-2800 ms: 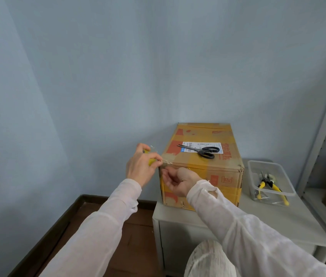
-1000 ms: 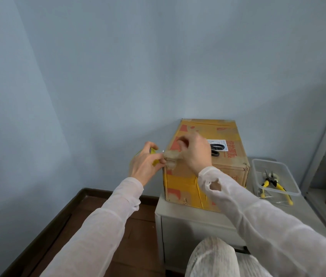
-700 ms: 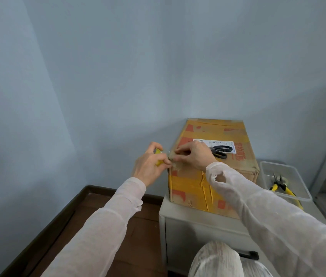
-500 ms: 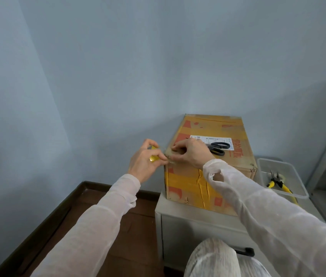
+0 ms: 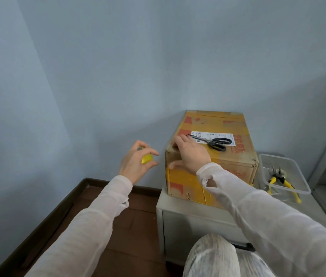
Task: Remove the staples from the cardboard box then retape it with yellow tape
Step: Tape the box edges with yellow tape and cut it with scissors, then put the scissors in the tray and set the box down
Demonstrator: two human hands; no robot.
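One cardboard box (image 5: 238, 154) stands on the left part of a low grey cabinet (image 5: 194, 222), in the corner by the blue wall, its near face patched with yellow and red. The right hand (image 5: 192, 154) lies flat over the box's near left top corner: the fingers reach across the top edge, the thumb spreads down on the near face, and it presses the cardboard without gripping anything. The left hand (image 5: 136, 162) hangs in the air left of the box, well clear of it, with fingers and thumb curled round one roll of yellow tape (image 5: 147, 158) (only a small part of the roll shows between them).

On the box top, just right of the right hand, one pair of black-handled scissors (image 5: 212, 142) lies across one white label (image 5: 212, 135). To the right of the box one clear plastic tray (image 5: 306, 188) sits on the cabinet and holds one pair of yellow-handled pliers (image 5: 282, 180).

Half a second ago the left hand was up against the same corner, touching the right; now it has drawn away to the left, while the right hand stays on the corner.
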